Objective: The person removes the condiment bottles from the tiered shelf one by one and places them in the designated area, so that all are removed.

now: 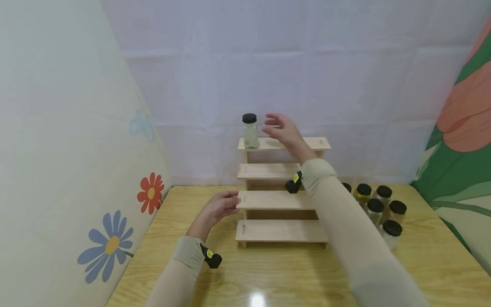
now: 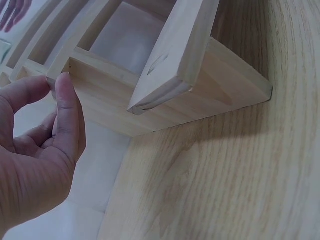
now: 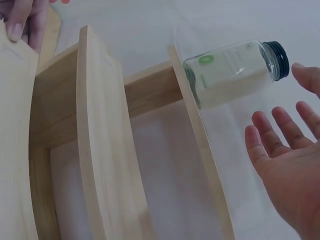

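A tiered wooden shelf rack stands on the table. On the left end of its top board is a glass jar with a black lid, upright, with pale contents. Just to the right of that jar, my right hand is held with fingers spread and nothing in them. The right wrist view shows a gap between these fingers and the jar. My left hand pinches the left end of the rack's second board from the bottom. In the left wrist view, its thumb and forefinger meet at the board's corner.
Several black-lidded glass jars stand in a group on the table right of the rack, partly behind my right sleeve. A white cloth hangs behind the rack. Flower-printed panels rise at both sides of the wooden table.
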### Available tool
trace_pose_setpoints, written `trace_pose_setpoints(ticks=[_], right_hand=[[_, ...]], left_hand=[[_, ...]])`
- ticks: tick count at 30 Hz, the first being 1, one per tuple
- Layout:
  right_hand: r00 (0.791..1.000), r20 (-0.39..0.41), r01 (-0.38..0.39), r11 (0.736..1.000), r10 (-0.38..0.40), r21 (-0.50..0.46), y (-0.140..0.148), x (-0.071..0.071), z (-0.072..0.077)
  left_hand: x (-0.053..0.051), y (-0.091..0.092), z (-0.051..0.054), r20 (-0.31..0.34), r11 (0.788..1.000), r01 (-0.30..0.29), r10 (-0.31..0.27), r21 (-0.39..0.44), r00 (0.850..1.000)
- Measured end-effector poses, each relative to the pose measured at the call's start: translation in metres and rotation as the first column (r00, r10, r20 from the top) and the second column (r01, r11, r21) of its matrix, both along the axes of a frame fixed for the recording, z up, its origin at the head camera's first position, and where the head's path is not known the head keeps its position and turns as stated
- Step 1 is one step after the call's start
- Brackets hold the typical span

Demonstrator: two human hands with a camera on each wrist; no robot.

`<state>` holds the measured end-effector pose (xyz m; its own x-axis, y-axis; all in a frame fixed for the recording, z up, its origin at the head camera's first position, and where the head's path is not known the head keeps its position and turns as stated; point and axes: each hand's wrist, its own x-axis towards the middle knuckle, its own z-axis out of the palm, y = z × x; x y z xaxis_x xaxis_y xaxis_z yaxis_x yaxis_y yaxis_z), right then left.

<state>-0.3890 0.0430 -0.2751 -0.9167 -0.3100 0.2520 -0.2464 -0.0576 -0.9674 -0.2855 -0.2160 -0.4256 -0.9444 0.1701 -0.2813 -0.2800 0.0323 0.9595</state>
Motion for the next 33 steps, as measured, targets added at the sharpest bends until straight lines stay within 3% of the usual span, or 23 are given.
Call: trace_pose_setpoints(ticks=[5,16,33], right_hand=[[1.0,-0.016,0.008,0.999,-0.007,0.042,-0.015,-0.003,0.001],[0.998,0.028,0.061,0.993,-0.064,0.105,-0.042,-0.002,0.0],[0.986,-0.001,0.168,0.98,-0.169,0.104,-0.052,-0.003,-0.001]], left_hand=[[0.001,-0.002,0.001,-0.009,1.0,-0.002,0.002,0.003,1.0],[0.005,-0.004,-0.002,0.001,1.0,-0.008,0.008,-0.005,1.0],[0.003,0.005,-0.002,-0.004,1.0,0.007,-0.007,-0.003,1.0]])
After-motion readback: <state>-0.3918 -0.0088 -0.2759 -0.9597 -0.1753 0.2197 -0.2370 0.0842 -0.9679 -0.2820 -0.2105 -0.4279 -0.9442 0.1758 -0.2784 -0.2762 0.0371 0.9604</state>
